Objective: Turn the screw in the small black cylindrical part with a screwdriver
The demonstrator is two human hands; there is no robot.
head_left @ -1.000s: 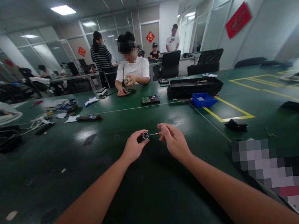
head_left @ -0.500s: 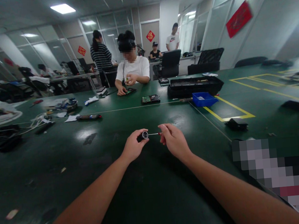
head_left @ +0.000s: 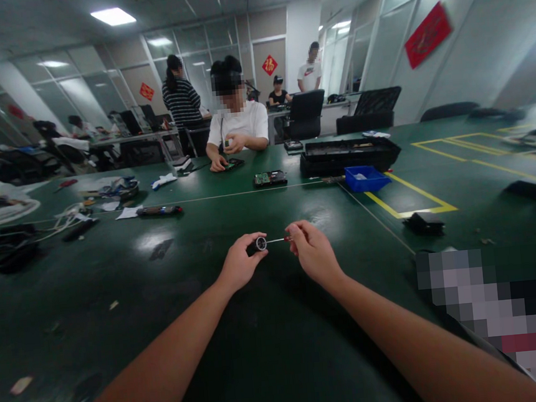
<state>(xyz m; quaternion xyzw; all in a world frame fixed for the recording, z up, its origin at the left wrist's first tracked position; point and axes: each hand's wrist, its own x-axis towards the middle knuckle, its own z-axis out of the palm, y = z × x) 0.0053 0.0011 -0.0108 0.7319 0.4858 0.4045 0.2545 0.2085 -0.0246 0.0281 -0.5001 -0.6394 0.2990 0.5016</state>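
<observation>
At frame centre, the left hand (head_left: 239, 267) is pinching a small cylinder (head_left: 258, 244), steadying its ringed end against the screwdriver (head_left: 278, 240) that the right hand (head_left: 314, 253) is grasping.

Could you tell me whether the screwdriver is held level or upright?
Level: the screwdriver runs sideways, tip at the cylinder.

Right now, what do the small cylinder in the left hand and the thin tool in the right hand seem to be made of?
The small cylinder: dark body, probably plastic or painted metal; its bright ring glints like polished metal. The thin tool: slim silvery shaft, likely steel; the red handle end looks like plastic.
</observation>
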